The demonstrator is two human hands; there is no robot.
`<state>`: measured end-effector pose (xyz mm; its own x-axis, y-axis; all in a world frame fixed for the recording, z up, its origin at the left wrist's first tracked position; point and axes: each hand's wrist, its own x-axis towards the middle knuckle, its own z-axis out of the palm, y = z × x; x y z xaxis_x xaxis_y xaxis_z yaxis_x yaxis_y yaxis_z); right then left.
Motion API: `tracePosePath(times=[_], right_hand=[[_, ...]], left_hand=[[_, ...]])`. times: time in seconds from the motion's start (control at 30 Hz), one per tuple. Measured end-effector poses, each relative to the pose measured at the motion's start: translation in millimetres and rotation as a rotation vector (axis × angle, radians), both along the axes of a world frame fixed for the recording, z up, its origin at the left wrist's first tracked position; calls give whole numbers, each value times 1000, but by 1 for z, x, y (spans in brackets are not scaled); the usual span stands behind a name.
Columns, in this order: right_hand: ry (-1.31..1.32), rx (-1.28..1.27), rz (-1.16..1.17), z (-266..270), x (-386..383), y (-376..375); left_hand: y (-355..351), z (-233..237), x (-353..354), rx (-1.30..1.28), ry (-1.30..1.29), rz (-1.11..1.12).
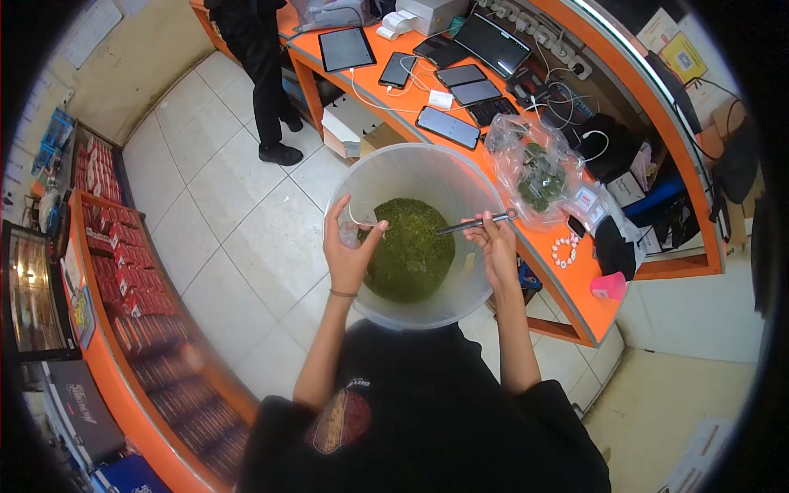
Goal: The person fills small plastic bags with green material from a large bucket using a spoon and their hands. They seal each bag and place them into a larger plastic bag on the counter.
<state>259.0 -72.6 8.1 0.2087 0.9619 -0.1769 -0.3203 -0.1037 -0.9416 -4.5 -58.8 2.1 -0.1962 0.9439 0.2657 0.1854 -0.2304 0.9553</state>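
Note:
A large translucent plastic tub [423,168] stands in front of my body with a heap of dry, crumbled green leaf [411,263] inside. At the tub's left side, my left hand [349,251] curves its thumb and fingers around a small clear plastic container [360,215]; its exact shape is hard to make out. My right hand [496,251], at the right side of the tub, is closed on the dark handle of a spoon [468,224]. The handle slants down to the left over the green leaf, and I cannot make out its bowl.
An orange counter [538,246] on the right bears a tablet [347,49], several phones, cables and a clear bag of green leaves [538,177]. A pink cup [608,286] is near its corner. Shelves of red packs [123,255] line the left. Another person's legs [261,90] are behind.

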Motion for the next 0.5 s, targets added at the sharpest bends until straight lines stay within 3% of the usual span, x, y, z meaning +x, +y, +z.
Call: tracePosePath(times=[0.23, 0.3, 0.43, 0.5], right_hand=[[-66, 107, -263, 16, -22, -14], [-251, 261, -318, 26, -34, -21], [-513, 433, -237, 31, -66, -43], [-762, 835, -57, 29, -77, -46]], left_hand=[[-2, 4, 11, 3, 247, -71], [-4, 4, 15, -62, 334, -177], [-7, -5, 19, -43, 527, -209], [-7, -3, 18, -59, 506, -224]])
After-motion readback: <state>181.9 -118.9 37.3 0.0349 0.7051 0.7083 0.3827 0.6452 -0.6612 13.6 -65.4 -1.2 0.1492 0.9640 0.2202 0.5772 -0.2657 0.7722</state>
